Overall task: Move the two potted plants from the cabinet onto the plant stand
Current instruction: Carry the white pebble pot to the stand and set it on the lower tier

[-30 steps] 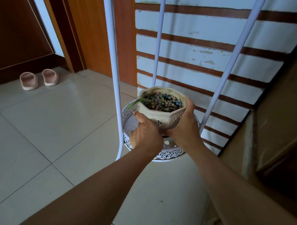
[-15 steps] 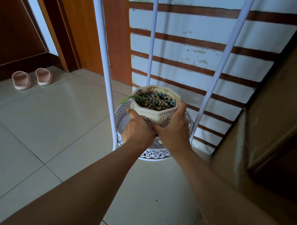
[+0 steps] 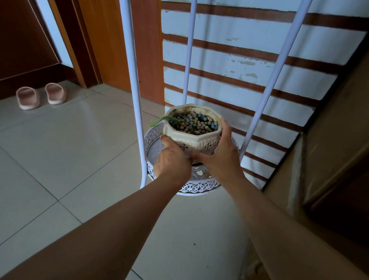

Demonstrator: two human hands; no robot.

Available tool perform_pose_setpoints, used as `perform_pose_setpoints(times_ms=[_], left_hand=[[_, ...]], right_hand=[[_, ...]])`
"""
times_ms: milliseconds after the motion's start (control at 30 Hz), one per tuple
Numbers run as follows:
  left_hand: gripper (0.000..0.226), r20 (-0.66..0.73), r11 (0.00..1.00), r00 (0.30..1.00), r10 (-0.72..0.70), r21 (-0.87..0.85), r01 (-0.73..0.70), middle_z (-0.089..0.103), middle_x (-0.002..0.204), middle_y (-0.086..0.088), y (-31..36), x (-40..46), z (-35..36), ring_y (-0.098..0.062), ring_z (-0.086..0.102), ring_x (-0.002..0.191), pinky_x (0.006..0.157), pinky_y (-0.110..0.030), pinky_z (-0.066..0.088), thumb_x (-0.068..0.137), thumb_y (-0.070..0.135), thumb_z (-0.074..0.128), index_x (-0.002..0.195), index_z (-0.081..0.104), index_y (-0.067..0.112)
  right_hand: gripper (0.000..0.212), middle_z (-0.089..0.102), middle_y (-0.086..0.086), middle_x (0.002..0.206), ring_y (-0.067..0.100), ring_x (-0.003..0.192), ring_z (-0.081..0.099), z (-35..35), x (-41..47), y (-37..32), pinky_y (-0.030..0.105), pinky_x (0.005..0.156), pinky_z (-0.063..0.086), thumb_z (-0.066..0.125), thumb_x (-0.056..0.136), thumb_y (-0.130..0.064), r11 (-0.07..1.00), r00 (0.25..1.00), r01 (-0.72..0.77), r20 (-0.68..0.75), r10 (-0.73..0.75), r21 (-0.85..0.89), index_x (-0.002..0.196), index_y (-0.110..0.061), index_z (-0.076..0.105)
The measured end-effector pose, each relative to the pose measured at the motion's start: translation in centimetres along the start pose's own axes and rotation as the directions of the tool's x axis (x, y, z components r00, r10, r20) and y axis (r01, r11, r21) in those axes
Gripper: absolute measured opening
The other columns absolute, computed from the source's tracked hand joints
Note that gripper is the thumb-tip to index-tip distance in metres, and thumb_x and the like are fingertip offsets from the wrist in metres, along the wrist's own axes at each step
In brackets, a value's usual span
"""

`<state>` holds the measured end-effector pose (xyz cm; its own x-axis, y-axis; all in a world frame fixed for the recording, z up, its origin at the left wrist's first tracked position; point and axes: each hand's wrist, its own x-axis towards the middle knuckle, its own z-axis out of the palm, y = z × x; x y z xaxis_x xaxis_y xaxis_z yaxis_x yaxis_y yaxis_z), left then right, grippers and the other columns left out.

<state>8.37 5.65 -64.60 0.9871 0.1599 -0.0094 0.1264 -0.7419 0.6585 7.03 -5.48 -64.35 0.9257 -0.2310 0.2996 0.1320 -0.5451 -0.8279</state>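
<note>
You're gripping the pot (image 3: 192, 140) with your left hand (image 3: 172, 162) and right hand (image 3: 220, 158) — holding it over the plant stand's tray (image 3: 198, 186).

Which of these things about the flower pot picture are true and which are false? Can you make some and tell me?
1. Both hands hold the pot. True: the left hand and the right hand grip the cream pot.
2. The pot is full of water. False: it holds coloured pebbles.
3. The pot is over the white lacy tray of the plant stand. True.
4. The pink slippers are on the tray. False: they sit on the floor by the door.
5. A green sprig hangs over the pot's left rim. True.
</note>
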Motion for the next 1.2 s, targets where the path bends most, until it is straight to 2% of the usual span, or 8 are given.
perform_pose_setpoints(times_ms=[167,333,500,567,667,867,1200], left_hand=[[0.075,0.054,0.998,0.997,0.047,-0.031,-0.045,0.062,0.119,-0.019,-0.1,-0.4,-0.8,-0.037,0.059,0.108,0.080,-0.043,0.049,0.084,0.023,0.064,0.139,0.018,0.002],[0.070,0.055,0.997,0.997,0.062,-0.050,-0.059,0.061,0.119,-0.019,0.0,-1.1,-1.3,-0.035,0.059,0.108,0.082,-0.044,0.051,0.083,0.016,0.064,0.137,0.021,0.006],[0.079,0.062,0.994,0.993,0.101,-0.051,-0.098,0.062,0.119,-0.018,0.1,-2.2,-2.1,-0.034,0.060,0.108,0.086,-0.049,0.053,0.081,0.013,0.066,0.141,0.014,0.010],[0.077,0.077,0.995,0.993,0.092,-0.035,-0.089,0.062,0.119,-0.016,0.4,-2.8,-2.7,-0.033,0.061,0.108,0.082,-0.044,0.052,0.082,0.015,0.066,0.139,0.015,0.011],[0.074,0.109,0.998,0.992,0.062,0.026,-0.065,0.061,0.120,-0.012,1.1,-4.3,-4.3,-0.032,0.060,0.108,0.072,-0.037,0.042,0.084,0.024,0.064,0.139,0.017,0.012],[0.063,0.238,0.994,0.971,0.002,0.102,-0.027,0.057,0.126,-0.011,3.9,-8.4,-10.4,-0.032,0.056,0.114,0.084,-0.042,0.044,0.085,0.031,0.061,0.134,0.026,0.014],[0.063,0.378,0.987,0.925,-0.041,0.158,-0.021,0.055,0.132,-0.010,12.7,-14.8,-26.4,-0.034,0.052,0.121,0.096,-0.046,0.043,0.085,0.035,0.062,0.134,0.029,0.014]], right_hand=[[0.112,0.041,0.005,0.146,0.021,0.135,0.039,-0.3,-0.3,-0.3,0.040,0.105,0.043,0.086,0.063,-0.025,0.999,0.999,0.017,0.052,-0.015,-0.047,0.149,-0.019,0.014],[0.108,0.034,0.007,0.151,0.019,0.140,0.031,-0.6,-1.0,-0.3,0.035,0.111,0.036,0.081,0.072,-0.017,0.994,0.996,0.036,0.085,-0.027,-0.102,0.150,-0.014,0.007],[0.106,0.032,0.006,0.153,0.019,0.141,0.030,-1.4,-1.8,-0.9,0.033,0.108,0.038,0.078,0.074,-0.016,0.977,0.994,0.043,0.107,-0.020,-0.210,0.150,-0.016,0.005],[0.102,0.031,0.006,0.153,0.021,0.139,0.032,-1.8,-2.3,-1.4,0.035,0.103,0.040,0.075,0.076,-0.014,0.967,0.994,0.023,0.110,0.005,-0.255,0.150,-0.019,0.006],[0.097,0.028,0.006,0.154,0.023,0.140,0.032,-2.7,-3.4,-3.0,0.038,0.104,0.039,0.073,0.079,-0.021,0.956,0.988,-0.048,0.125,0.087,-0.288,0.150,-0.020,0.008],[0.097,0.021,0.003,0.158,0.023,0.143,0.026,-6.5,-5.9,-8.9,0.039,0.109,0.034,0.073,0.080,-0.025,0.925,0.966,-0.079,0.200,0.163,-0.372,0.151,-0.024,0.006],[0.098,0.027,0.004,0.155,0.021,0.142,0.028,-14.8,-9.0,-25.2,0.029,0.108,0.027,0.076,0.076,-0.021,0.901,0.933,-0.254,0.155,0.324,-0.352,0.151,-0.021,0.012]])
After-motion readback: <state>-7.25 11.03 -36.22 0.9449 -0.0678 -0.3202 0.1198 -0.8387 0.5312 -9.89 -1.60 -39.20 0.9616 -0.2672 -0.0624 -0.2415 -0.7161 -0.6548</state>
